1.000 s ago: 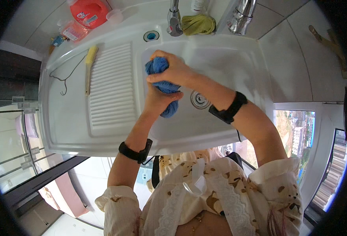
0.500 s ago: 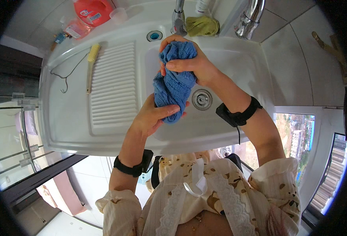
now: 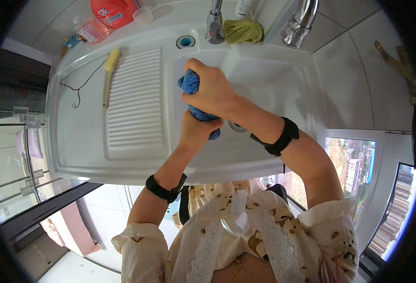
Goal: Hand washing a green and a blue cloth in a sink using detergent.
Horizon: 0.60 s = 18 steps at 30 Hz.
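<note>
Over the basin of the white sink (image 3: 274,85), the blue cloth (image 3: 189,84) ran as an upright roll, the right hand (image 3: 211,89) clenched tight round its upper end and the left hand (image 3: 195,132) squeezing its lower end directly below.

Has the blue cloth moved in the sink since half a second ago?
Yes. The blue cloth, then hanging long beside the drain, is now bunched tight between right hand and left hand.

Bright, even daylight, soft shadows, sharp centre, heavy fisheye bending and dark rim.
</note>
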Motion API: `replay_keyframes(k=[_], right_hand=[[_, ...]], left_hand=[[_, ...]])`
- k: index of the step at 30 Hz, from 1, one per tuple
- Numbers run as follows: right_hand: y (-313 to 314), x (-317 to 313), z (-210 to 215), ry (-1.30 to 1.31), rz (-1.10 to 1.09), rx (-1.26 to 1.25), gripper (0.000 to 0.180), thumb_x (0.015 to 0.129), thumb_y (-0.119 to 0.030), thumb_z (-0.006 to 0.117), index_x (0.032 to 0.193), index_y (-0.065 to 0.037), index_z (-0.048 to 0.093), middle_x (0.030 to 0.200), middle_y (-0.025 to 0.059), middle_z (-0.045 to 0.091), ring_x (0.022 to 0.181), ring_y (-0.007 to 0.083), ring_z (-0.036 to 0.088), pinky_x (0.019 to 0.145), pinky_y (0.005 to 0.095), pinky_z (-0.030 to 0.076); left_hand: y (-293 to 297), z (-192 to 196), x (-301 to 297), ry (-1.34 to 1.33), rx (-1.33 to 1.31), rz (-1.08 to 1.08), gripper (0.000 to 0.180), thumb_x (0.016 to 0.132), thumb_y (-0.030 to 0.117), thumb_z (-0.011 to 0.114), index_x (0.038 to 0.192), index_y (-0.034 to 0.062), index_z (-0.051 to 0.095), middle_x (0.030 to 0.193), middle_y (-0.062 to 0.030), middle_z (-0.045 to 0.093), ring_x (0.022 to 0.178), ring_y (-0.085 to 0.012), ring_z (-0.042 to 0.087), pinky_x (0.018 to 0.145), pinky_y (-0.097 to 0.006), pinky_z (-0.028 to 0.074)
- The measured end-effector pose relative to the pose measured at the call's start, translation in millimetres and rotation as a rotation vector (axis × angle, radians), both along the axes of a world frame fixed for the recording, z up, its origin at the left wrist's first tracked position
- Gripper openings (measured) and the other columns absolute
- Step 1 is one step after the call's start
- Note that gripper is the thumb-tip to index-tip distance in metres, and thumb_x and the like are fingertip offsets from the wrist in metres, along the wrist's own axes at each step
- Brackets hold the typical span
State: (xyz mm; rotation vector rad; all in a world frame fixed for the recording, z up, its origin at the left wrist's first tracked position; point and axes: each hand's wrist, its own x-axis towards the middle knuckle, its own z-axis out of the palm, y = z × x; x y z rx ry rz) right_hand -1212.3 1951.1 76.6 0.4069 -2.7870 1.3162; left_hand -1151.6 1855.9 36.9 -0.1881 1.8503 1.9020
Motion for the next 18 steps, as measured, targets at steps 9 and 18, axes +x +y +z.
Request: replay_keyframes(k=[9,18], right_hand=[[86,-12,-90,-0.523,-0.161,-0.388,0.037,0.076,-0.027,0.058,0.105,-0.011,0.041,0.083,0.0082,0.055,0.074,0.0194,0.053,0.065,0.0319,0.043],[116,33,-228,-0.644,0.443,0.941,0.022,0.079,-0.012,0.05,0.096,0.0,0.057,0.095,0.0177,0.059,0.088,0.0319,0.057,0.075,0.0398,0.046]], left_hand=[[-25,-15,10,-0.415,0.465,0.317,0.036,0.06,0.002,0.067,0.093,-0.0005,0.052,0.082,-0.0082,0.056,0.068,-0.0188,0.056,0.06,-0.031,0.048],[-38,-21,11,-0.495,0.405,0.256,0.037,0.061,0.006,0.067,0.095,-0.001,0.052,0.081,-0.0091,0.055,0.066,-0.0201,0.057,0.058,-0.031,0.048]])
